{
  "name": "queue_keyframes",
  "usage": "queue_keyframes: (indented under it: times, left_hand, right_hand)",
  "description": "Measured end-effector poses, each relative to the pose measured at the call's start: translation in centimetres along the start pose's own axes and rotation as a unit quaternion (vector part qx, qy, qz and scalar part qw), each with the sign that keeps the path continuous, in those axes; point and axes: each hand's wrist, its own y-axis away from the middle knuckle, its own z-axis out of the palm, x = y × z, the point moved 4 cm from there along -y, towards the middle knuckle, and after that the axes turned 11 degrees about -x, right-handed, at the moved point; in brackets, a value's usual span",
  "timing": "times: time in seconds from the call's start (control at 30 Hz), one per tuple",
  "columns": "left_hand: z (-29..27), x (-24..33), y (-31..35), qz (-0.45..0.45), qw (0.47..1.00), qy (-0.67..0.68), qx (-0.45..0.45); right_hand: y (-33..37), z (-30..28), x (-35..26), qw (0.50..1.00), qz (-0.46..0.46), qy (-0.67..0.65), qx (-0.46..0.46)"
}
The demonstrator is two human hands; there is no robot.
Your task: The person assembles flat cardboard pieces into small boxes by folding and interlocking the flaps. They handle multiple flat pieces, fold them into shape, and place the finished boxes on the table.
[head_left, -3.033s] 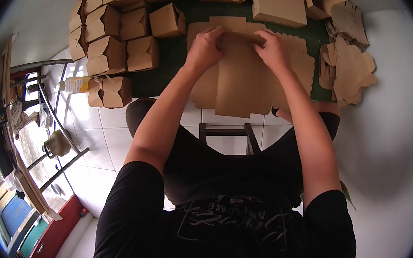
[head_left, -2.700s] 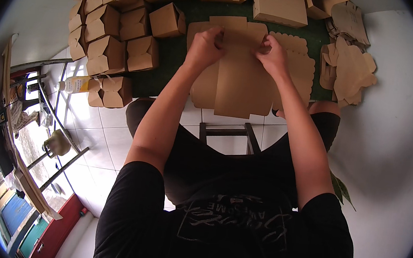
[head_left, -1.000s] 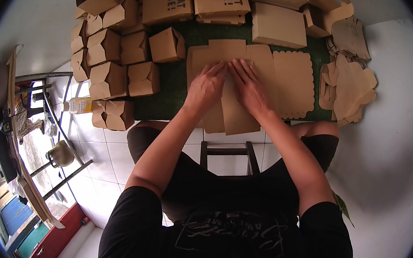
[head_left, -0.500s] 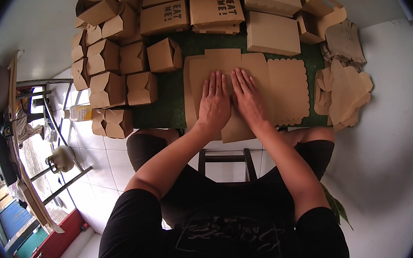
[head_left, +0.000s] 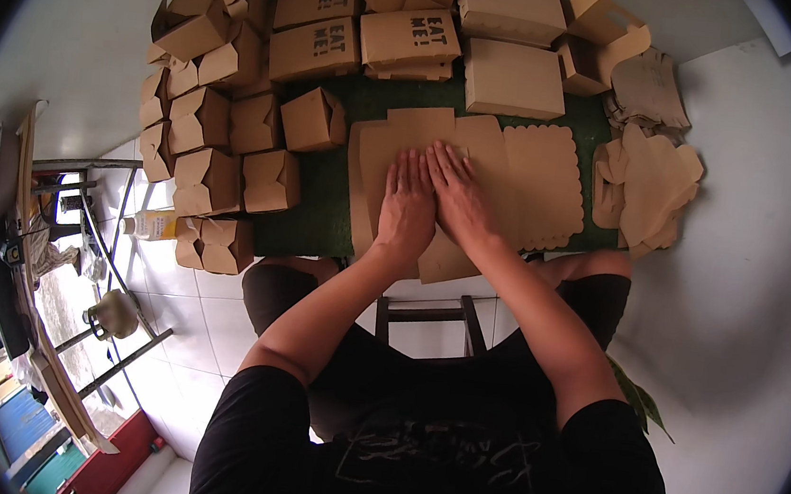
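A flat, unfolded brown cardboard box blank (head_left: 479,174) lies on the green table top (head_left: 307,224) in front of me. Its right flap has a scalloped edge, and a tab sticks out on the far side. My left hand (head_left: 408,205) rests flat on the blank's left panel, palm down, fingers pointing away from me. Beside it, my right hand (head_left: 457,196) also lies flat, its fingers slanting left so that the two hands touch or nearly touch. Neither hand grips anything. What lies beneath the palms is hidden.
Several small folded boxes (head_left: 200,119) crowd the table's left side. Larger closed boxes (head_left: 514,79) line the far edge, with an open box (head_left: 586,65) at their right end. Flat scalloped cardboard pieces (head_left: 653,191) lie at the right. A bottle (head_left: 150,224) stands near the left boxes.
My right hand has slid left across the blank toward my left hand, closing the gap between them. The whole view has shifted slightly. The blank remains flat.
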Motion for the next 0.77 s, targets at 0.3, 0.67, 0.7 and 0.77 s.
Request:
queue_keyframes:
  times: [0.3,0.67,0.7,0.77]
  left_hand:
    - [-1.2,-2.0,0.5,0.043,0.995,-0.066,-0.057]
    - [0.1,-1.6,0.5,0.021,0.998,0.031,-0.045]
    - [0.3,-1.5,0.4,0.017,0.998,0.029,-0.047]
    - [0.5,-1.1,0.1,0.005,0.998,0.021,-0.054]
  right_hand:
    - [-0.3,1.3,-2.2,0.998,0.050,0.026,0.025]
    - [1.5,-1.5,3.7,0.997,-0.032,0.024,0.059]
    - [1.7,-1.8,3.8,0.996,-0.035,0.034,0.077]
    - [1.7,-1.9,3.6,0.996,-0.019,0.047,0.073]
